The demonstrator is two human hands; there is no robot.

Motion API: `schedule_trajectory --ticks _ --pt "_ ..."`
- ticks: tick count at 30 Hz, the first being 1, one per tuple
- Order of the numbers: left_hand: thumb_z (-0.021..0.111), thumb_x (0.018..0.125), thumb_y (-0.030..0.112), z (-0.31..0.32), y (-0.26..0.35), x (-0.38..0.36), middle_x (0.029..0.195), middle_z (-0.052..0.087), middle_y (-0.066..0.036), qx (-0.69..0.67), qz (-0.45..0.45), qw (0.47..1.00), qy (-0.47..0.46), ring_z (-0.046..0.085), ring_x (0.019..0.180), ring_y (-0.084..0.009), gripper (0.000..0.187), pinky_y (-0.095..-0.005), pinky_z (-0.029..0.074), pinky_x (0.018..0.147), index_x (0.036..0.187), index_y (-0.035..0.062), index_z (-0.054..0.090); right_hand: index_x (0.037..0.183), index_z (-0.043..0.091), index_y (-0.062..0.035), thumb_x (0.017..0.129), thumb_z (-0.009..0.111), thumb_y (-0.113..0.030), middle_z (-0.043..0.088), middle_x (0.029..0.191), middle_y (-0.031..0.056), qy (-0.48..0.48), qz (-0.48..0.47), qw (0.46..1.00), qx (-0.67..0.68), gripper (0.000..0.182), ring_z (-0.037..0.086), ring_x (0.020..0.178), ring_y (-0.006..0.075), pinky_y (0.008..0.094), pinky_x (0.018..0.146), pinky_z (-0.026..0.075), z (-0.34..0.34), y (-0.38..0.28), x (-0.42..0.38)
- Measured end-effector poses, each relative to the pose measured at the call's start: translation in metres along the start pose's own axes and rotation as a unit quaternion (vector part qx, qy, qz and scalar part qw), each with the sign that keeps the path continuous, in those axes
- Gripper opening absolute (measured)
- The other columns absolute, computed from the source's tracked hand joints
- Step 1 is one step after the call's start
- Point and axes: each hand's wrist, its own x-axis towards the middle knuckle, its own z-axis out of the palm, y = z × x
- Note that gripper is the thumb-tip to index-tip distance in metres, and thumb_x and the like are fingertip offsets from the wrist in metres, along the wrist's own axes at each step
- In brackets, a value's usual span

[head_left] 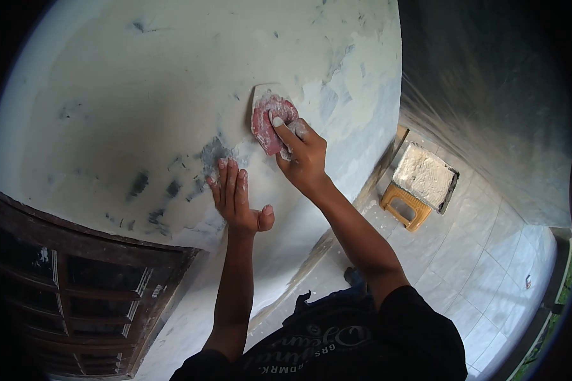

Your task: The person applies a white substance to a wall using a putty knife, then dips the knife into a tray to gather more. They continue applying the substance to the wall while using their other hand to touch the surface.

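Observation:
My right hand (306, 155) grips a red plastic putty scraper (267, 124), its thumb lying across the face. White putty is smeared over the scraper, which is held at the wall (171, 70); whether its edge touches cannot be made out. Lower and to the left, my left hand (236, 200) is spread against the wall, fingers pointing up and thumb out to the side. Putty dust coats its fingertips. Just above those fingertips is a dark grey patch (215, 152), with more dark marks to the left.
A dark wooden window frame (63, 279) borders the wall at lower left. On the tiled floor (470, 254) at right, a yellow plastic stool (408, 213) stands by a tray (452, 184) of white putty. A second wall (483, 127) rises behind.

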Motion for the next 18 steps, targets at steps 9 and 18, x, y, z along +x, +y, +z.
schedule_trajectory --ticks 9,18 --pt "0.035 0.09 0.043 0.001 -0.001 -0.001 0.133 0.049 -0.029 -0.004 0.004 1.0 0.009 0.042 0.129 -0.0448 0.065 -0.0555 0.009 0.114 0.134 -0.0047 0.04 0.112 0.064 -0.0056 0.053 0.072 0.004 0.061 0.094 0.0148 -0.058 0.041 0.997 0.042 0.06 0.063 0.072 0.0289 0.0353 0.06 0.053 -0.004 -0.008 -0.079" --pt "0.036 0.09 0.042 -0.001 -0.001 -0.001 0.133 0.049 -0.029 -0.006 0.005 1.0 0.011 0.043 0.129 -0.0449 0.065 -0.0553 0.009 0.114 0.135 -0.0045 0.04 0.115 0.062 -0.0032 0.057 0.07 0.006 0.06 0.09 0.0153 -0.014 0.091 0.996 -0.004 0.059 0.061 0.068 0.0287 0.0363 0.058 0.052 0.002 -0.003 -0.016"
